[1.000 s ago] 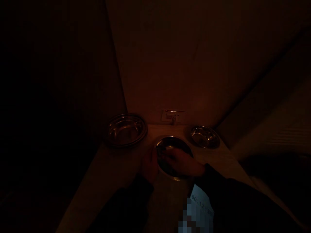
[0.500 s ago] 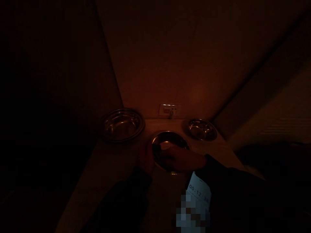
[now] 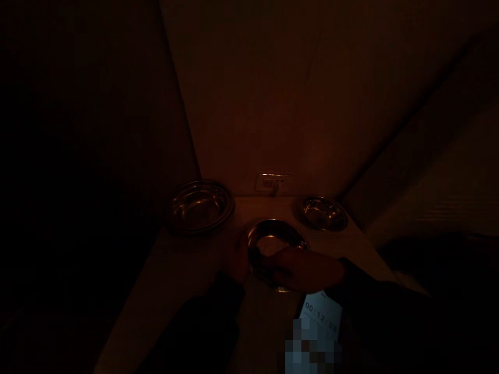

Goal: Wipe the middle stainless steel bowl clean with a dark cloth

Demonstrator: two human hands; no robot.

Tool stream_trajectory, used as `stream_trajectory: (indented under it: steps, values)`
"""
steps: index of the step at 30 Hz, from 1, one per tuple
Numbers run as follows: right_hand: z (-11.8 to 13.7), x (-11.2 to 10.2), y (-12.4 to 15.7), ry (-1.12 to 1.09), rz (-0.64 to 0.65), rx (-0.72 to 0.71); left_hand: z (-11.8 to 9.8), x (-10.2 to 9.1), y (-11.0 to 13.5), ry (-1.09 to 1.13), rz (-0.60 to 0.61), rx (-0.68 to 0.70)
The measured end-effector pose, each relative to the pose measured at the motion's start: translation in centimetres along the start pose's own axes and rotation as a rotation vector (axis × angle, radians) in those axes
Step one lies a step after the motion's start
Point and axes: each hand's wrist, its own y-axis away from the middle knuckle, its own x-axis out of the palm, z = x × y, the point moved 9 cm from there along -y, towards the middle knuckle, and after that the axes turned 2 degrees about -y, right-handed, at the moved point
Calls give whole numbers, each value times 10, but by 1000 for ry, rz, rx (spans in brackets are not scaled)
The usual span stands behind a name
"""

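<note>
The scene is very dark. A steel bowl point(image 3: 273, 236) stands in the middle of a pale counter point(image 3: 187, 270). My left hand point(image 3: 237, 259) grips the bowl's left rim. My right hand point(image 3: 302, 270) reaches across the bowl's near side with its fingers down inside it; they seem curled, and whether they hold a cloth or anything else is lost in the dark. Both forearms wear dark sleeves.
A larger steel bowl point(image 3: 200, 206) sits at the counter's back left and a smaller steel bowl point(image 3: 323, 213) at the back right. A wall socket point(image 3: 273, 183) is on the wall behind them. A lit timer display point(image 3: 322, 314) shows below my right wrist.
My right hand has slid back toward the bowl's near rim, baring more of the bowl's inside. The left hand stays on the rim. The view has shifted slightly.
</note>
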Motion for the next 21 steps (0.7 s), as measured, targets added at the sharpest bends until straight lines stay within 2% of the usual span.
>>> stream_trajectory:
  steps: [2,7,15,17,21]
  values:
    - [2,0,2,-25,-8,-22,0,3,0,-8,20,24]
    - [3,-8,-8,-80,-257,34,1,4,-2,10,62,14]
    - [15,2,20,162,-22,26,-5,6,1,12,45,45]
    - [15,4,15,138,-45,33,-6,8,2,12,67,54]
    - [13,2,-2,91,-237,120,-7,5,0,-15,47,87]
